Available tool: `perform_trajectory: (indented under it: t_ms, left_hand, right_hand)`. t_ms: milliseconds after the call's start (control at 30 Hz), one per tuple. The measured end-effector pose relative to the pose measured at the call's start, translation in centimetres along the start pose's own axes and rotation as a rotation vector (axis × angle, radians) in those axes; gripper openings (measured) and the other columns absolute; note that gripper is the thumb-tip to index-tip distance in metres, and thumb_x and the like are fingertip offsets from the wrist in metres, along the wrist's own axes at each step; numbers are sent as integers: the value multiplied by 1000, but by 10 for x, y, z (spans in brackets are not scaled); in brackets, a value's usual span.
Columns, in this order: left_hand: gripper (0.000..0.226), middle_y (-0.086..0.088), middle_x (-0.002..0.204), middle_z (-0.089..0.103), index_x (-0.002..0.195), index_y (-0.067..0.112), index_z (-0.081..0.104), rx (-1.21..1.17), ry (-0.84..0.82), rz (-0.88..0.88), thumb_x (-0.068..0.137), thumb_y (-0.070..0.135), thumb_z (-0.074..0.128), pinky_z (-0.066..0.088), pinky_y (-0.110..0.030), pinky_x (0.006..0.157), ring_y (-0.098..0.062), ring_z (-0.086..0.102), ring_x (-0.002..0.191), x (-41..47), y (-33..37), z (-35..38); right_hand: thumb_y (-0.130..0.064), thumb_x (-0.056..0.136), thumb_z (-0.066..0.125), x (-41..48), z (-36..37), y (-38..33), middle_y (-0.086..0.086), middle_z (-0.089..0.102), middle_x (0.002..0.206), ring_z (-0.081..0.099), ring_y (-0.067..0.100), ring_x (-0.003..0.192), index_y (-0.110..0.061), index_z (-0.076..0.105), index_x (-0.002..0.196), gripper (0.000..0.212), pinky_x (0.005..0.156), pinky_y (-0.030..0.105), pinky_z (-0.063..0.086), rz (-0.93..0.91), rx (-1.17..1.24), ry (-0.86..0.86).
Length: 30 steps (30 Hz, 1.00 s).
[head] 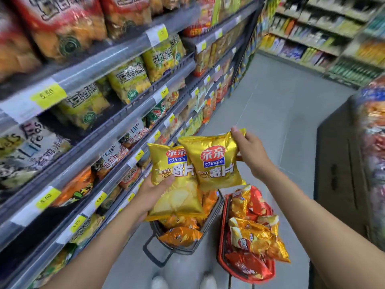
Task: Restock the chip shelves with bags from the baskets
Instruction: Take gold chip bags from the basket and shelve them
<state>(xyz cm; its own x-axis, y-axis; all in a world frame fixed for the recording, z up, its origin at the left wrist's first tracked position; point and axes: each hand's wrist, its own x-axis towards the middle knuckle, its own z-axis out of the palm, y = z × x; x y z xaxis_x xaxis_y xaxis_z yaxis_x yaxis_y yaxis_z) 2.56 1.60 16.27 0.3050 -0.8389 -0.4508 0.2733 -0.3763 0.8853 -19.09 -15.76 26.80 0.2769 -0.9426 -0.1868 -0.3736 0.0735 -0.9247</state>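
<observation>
Grey tiled floor (270, 105) down a store aisle, even light. Dark brown cabinet (341, 163) stands on it. Beyond the cabinet, far shelving (312, 38) full of blurred colourful packs; just beside the cabinet, a blurred colourful stack (373, 142)
</observation>
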Motion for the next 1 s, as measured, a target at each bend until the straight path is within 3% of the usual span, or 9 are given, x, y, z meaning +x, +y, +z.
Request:
perform_trajectory:
  t_ms: [167,300,400,500,633,733,833,900,1000]
  left_hand:
    - [80,4,112,80,125,38,61,-61,-22,14,58,72,89,59,-52,96,-23,77,102,-31,18,4]
    - [37,-4,112,80,125,30,61,-122,-5,28,91,39,71,61,-50,90,-29,77,101,-53,27,17]
    - [23,-1,107,81,120,32,60,-189,20,47,98,35,65,64,-40,78,-25,78,98,-67,23,27]
    - [20,2,102,81,115,35,58,-277,65,49,97,39,65,61,-45,90,-25,77,101,-79,18,36]
    - [38,-7,117,78,129,29,59,-370,82,29,97,46,66,55,-53,103,-29,75,108,-86,6,37]
    - [89,-6,135,70,152,31,44,-419,129,4,78,67,80,52,-56,107,-30,70,119,-89,1,33]
    - [78,-8,125,75,145,27,50,-452,170,70,79,60,76,60,-48,93,-29,75,110,-102,9,34]
    - [73,-10,121,77,140,25,57,-457,172,88,78,59,75,60,-47,93,-30,75,109,-111,16,36]
    - [103,-14,129,72,145,23,54,-484,182,111,60,67,92,51,-59,106,-36,70,118,-120,17,33]
  right_hand:
    - [-55,101,53,-21,-5,-36,0,70,75,74,13,74,-19,58,86,39,79,42,63,-74,-34,-47]
    - [-90,79,45,-38,-7,-63,18,69,90,70,36,92,-9,59,94,83,88,59,56,-195,-210,-58]
    - [-87,82,46,-50,-6,-83,14,65,88,66,29,85,-12,58,97,77,80,49,54,-297,-355,-73]
    - [-75,87,55,-60,-5,-101,-4,58,84,57,14,77,-23,57,101,54,72,37,49,-376,-496,-159]
    - [-65,91,60,-70,-12,-125,-5,67,105,64,9,96,-29,62,117,45,86,35,53,-453,-516,-308]
    - [-32,101,59,-73,-21,-139,-13,66,111,60,-2,99,-30,65,120,20,86,24,49,-484,-399,-429]
    - [11,94,51,-74,-29,-146,-1,66,115,61,2,98,-16,64,129,46,83,15,49,-565,-353,-519]
    - [17,88,51,-76,-33,-149,-3,67,117,62,7,104,-16,63,131,55,86,18,53,-653,-408,-535]
    - [12,86,61,-78,-35,-151,-5,67,116,64,5,106,-22,65,124,52,93,26,57,-713,-350,-556]
